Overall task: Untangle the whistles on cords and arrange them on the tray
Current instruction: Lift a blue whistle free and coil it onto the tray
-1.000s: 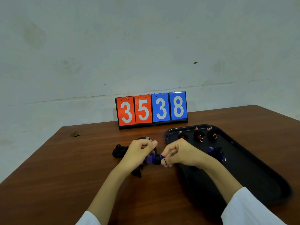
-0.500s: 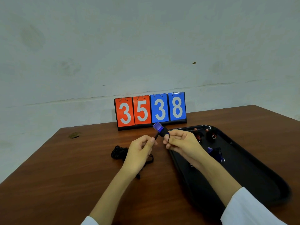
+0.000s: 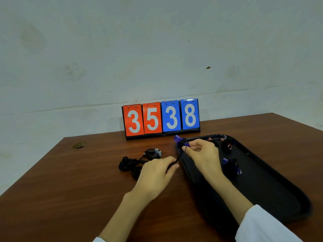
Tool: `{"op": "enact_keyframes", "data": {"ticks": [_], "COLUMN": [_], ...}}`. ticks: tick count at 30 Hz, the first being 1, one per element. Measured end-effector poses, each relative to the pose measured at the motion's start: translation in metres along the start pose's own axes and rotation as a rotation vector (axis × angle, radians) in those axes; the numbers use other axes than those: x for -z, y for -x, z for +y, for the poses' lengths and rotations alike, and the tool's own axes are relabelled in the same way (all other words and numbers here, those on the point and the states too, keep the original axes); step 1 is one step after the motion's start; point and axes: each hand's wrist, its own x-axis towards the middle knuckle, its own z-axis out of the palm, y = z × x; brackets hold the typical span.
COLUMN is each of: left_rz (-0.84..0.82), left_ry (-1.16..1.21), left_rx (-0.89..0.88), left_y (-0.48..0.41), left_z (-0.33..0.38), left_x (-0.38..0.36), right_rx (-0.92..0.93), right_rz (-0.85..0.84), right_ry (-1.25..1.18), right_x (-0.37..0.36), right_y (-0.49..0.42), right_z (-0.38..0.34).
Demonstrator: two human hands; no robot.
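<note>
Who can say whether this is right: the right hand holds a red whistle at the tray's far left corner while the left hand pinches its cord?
Not quite: in the head view the whistle in the right hand is purple, not red. The rest holds: tray far left corner, left hand pinching its cord.
</note>
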Motion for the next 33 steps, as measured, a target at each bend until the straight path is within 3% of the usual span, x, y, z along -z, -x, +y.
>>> {"op": "enact_keyframes", "data": {"ticks": [5,14,21,33], "left_rz": [0.095,0.184,0.137,-0.004], "left_ry": [0.028,0.023,0.115,0.44], "left_rx": [-0.046,-0.003,0.083,0.31], "left_y": [0.0,-0.002,-0.004,-0.007], "left_z": [0.001,-0.01,-0.026,-0.03], "left_x": [0.005,0.012,0.016,0.018], "right_rx": [0.163,0.287,0.362,0.325], "right_rz": [-0.057,-0.322,-0.575,-0.644], "right_ry": [0.251,0.422,0.365,0.15], "right_x": [-0.003,-0.001,-0.006,-0.003], "right_y": [0.003,0.004,0.01,0.013], "right_z": [0.005,0.006,0.003,-0.006]}}
